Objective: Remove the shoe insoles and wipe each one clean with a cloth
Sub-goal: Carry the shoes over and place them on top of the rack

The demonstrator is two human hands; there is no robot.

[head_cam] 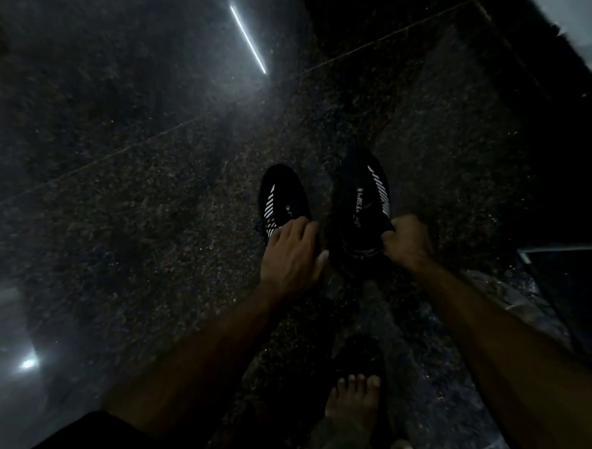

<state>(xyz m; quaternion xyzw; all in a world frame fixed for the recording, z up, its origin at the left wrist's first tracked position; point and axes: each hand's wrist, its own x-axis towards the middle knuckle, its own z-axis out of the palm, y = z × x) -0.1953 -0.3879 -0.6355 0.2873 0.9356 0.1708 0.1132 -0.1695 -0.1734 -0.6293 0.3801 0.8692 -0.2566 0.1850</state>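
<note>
Dim room, polished dark granite floor point(154, 192) with lamp glare. Two black shoes side by side near centre: left shoe point(282, 197) at 12 o'clock from left hand point(292, 252), right shoe point(359, 206) at 3. Left hand, fingers relaxed, rests on left shoe heel. Right hand point(406, 240) curled, pinching right shoe collar. Bare foot point(357, 394) at 6 o'clock. Insoles not visible, judged inside. Cloth not seen. Risk: poor light, shoe sliding on slick floor during pull.
</note>
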